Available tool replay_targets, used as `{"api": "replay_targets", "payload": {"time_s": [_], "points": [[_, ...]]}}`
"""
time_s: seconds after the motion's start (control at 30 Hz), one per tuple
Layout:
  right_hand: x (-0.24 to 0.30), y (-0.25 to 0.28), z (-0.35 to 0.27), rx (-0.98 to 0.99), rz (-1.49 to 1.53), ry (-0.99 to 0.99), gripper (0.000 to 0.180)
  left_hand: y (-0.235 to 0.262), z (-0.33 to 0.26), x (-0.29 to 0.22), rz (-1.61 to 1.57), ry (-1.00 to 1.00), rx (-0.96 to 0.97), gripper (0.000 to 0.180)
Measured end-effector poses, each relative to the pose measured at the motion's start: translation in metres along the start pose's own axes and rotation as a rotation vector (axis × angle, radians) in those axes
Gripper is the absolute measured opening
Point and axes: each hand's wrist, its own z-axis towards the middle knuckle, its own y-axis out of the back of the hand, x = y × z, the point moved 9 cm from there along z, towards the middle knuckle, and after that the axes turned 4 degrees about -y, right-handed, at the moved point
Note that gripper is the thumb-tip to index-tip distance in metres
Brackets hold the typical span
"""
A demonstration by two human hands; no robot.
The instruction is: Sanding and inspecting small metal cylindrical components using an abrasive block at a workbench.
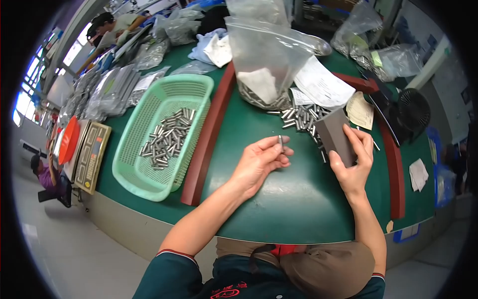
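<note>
Between the thumb and fingers of my left hand [260, 163] stands a short metal pin [280, 142], held upright above the green table top. My right hand [356, 162] is wrapped round a dark grey-brown rectangular block [337, 137], which tilts over the right side of a loose heap of metal pins [300, 117]. Part of that heap is hidden behind the block. More pins [169, 137] lie inside a light green plastic basket [192, 160] to the left.
Dark red bars [209, 144] edge the work area. Behind the heap stands a clear plastic bag [264, 55], beside paper sheets [324, 82]. A scale [91, 157] sits far left, a black fan [414, 107] at right. Other people [107, 30] are at the left.
</note>
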Motion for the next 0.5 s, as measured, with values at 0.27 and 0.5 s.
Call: {"api": "replay_targets", "payload": {"time_s": [0.27, 0.5], "points": [[-0.0059, 0.0029, -0.0042, 0.003, 0.02, -0.021, 0.058, -0.0057, -0.0007, 0.0092, -0.012, 0.052, 0.05, 0.038], [-0.0047, 0.0033, -0.004, -0.001, 0.02, -0.016, 0.058, -0.0061, -0.0026, 0.0073, -0.005, 0.057, 0.033, 0.034]]}}
